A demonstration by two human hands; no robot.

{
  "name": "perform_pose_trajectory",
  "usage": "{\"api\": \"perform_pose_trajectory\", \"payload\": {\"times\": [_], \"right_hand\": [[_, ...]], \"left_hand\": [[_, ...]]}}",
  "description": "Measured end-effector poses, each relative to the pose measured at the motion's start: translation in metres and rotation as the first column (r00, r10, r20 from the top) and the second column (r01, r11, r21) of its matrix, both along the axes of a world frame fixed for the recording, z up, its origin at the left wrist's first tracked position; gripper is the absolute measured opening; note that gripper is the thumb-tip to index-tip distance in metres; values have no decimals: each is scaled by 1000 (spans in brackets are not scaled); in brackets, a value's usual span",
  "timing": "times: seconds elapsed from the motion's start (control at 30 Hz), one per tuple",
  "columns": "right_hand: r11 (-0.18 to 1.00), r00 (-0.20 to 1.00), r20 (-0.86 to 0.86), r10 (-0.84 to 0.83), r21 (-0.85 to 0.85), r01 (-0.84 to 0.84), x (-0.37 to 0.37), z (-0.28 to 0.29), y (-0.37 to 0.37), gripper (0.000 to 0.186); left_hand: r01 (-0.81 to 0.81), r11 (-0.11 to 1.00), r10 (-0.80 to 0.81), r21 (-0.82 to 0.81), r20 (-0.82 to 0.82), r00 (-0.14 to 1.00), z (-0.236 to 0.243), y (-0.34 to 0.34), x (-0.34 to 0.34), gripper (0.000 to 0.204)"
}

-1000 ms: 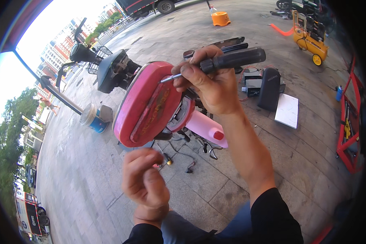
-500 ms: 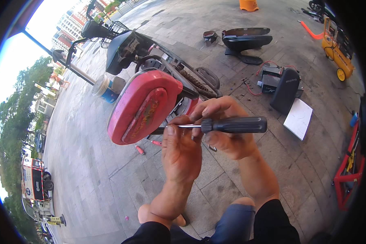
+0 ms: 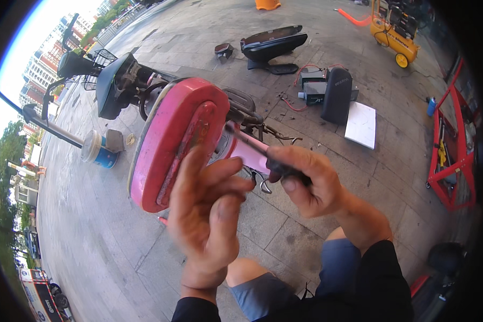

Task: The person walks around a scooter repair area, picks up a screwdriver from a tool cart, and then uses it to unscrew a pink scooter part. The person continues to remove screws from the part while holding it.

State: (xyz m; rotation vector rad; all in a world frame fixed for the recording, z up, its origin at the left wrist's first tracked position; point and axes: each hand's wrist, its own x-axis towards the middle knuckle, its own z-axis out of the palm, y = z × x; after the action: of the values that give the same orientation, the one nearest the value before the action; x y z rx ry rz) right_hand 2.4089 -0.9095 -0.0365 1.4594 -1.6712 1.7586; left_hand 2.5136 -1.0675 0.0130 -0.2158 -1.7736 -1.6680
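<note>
My right hand [image 3: 319, 185] is closed round the black handle of a screwdriver [image 3: 248, 144]. Its shank slants up and left, slightly blurred, with the tip near the edge of a rounded red-and-pink scooter seat or case [image 3: 182, 137]. Most of the handle is hidden in my fingers. My left hand [image 3: 206, 209] is off the screwdriver, with its fingers spread and nothing seen in it. That hand is in front of the lower right part of the red piece. Behind stands a partly stripped electric scooter [image 3: 115, 88] with exposed parts.
A bucket [image 3: 99, 150] stands left of the scooter. Farther back lie a black seat part [image 3: 273, 47], batteries with red wires [image 3: 314, 88], a dark backrest [image 3: 336, 96] and a white sheet [image 3: 361, 125]. On the right are a yellow air compressor [image 3: 394, 40] and a red tool rack [image 3: 453, 174].
My left hand has let go of the screwdriver's shank and opened. The screwdriver has turned from level to slanting, its tip now up and left. The view has shifted to the right.
</note>
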Motion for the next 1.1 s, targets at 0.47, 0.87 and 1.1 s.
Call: {"api": "perform_pose_trajectory", "payload": {"times": [0.47,0.87,1.1], "right_hand": [[977,984,123,127,-188,-102,-58,-23,-31,50],[976,1000,-21,24,-216,-28,-67,-24,-28,53],[990,998,-48,-28,-138,22,-57,-15,-28,53]], "left_hand": [[-377,448,571,-810,-65,818,75,-39,-32,59],[-435,450,650,-780,-48,758,69,-38,-34,63],[-463,360,653,-810,-136,745,67,-38,-33,63]]}}
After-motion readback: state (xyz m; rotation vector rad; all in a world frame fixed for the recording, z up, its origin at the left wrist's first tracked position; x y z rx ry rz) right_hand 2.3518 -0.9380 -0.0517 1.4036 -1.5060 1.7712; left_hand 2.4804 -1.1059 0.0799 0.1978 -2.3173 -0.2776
